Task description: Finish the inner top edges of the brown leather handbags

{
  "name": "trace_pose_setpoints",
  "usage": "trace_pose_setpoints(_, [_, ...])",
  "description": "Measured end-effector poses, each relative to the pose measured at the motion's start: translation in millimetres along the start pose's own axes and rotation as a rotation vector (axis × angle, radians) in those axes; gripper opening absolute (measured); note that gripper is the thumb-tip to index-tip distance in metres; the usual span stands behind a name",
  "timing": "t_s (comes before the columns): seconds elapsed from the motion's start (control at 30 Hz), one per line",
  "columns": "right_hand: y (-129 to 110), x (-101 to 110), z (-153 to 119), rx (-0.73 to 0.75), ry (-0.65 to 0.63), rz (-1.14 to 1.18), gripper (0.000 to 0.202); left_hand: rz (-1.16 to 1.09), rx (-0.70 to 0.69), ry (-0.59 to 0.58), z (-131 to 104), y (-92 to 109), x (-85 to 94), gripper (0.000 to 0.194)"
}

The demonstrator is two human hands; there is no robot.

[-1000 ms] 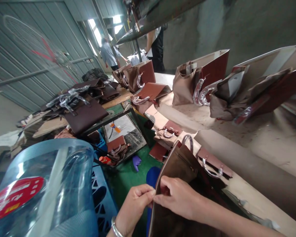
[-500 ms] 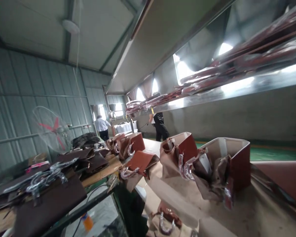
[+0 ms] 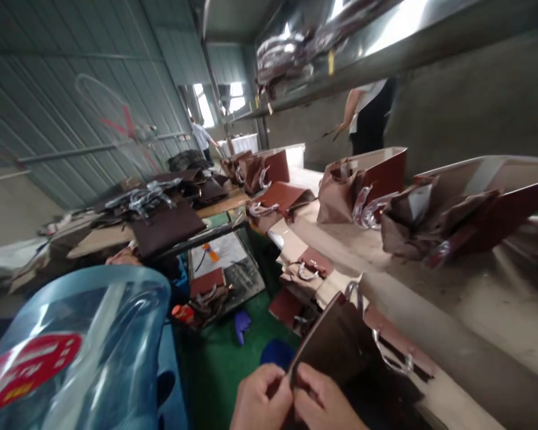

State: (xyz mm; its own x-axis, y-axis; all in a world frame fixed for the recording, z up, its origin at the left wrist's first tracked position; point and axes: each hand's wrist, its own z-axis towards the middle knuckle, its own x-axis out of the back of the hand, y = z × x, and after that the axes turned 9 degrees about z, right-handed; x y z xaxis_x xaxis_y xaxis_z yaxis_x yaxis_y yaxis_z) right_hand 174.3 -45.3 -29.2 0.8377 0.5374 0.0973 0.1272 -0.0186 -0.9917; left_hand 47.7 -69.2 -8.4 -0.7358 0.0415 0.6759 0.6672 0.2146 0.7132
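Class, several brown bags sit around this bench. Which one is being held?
The dark brown bag at the bottom edge, pinched by both hands; the other bags sit untouched.

A dark brown leather bag panel (image 3: pixel 336 346) stands tilted, lower corner pinched.

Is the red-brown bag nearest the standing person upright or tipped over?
Upright: the red-brown bag stands on the table, its open top facing up.

You're pinching a dark brown leather panel (image 3: pixel 336 346) — reddish-brown handbags (image 3: pixel 363 179) line the bench, near a blue water jug (image 3: pixel 85 340) with a red label.
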Motion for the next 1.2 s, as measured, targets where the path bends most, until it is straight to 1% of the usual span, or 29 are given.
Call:
trace_pose_setpoints(0.03, [0.1,-6.0,-5.9,-0.039,0.010,0.081,0.016,0.011,0.013,-0.006,-6.1,-0.9,0.6,0.025])
trace_pose_setpoints(0.1, [-0.5,-12.0,-11.2,-0.069,0.027,0.193,0.013,0.012,0.034,-0.013,-9.7,0.0,3.4,0.024])
trace_pose_setpoints(0.17, [-0.6,-13.0,-11.5,-0.057,0.020,0.215,0.014,-0.003,0.055,-0.012,-8.2,1.1,6.5,0.023])
trace_pose_setpoints(0.3, [-0.4,-10.5,-7.5,-0.071,-0.009,0.156,0.020,-0.019,0.051,-0.023,-7.5,-2.2,9.8,0.021])
trace_pose_setpoints(0.4, [-1.6,-9.2,-3.9,-0.144,-0.009,0.077,0.033,-0.021,-0.004,-0.038,-10.0,-6.9,10.2,0.021])
trace_pose_setpoints(0.47, [-2.4,-8.4,-2.0,-0.162,-0.010,0.041,0.037,-0.014,-0.033,-0.044,-11.6,-8.9,10.2,0.021])
trace_pose_setpoints(0.6, [-1.2,-6.5,-2.3,-0.061,-0.027,-0.026,0.030,-0.011,-0.023,-0.030,-13.1,-9.2,10.4,0.021])
trace_pose_setpoints(0.7, [1.6,-6.9,-5.9,-0.005,-0.012,-0.052,0.028,-0.004,-0.016,-0.022,-13.3,-8.0,10.6,0.022])
trace_pose_setpoints(0.93, [10.9,-12.1,-9.0,0.036,0.006,0.020,0.025,0.066,-0.015,0.017,-11.4,-6.6,9.6,0.022])
trace_pose_setpoints(1.1, [16.5,-19.1,-9.1,0.020,0.049,0.096,0.027,0.108,-0.040,0.077,-10.2,-8.9,6.4,0.022])
trace_pose_setpoints(1.2, [18.0,-19.2,-10.8,0.000,0.041,0.063,0.032,0.082,-0.019,0.088,-9.3,-13.3,6.3,0.023])
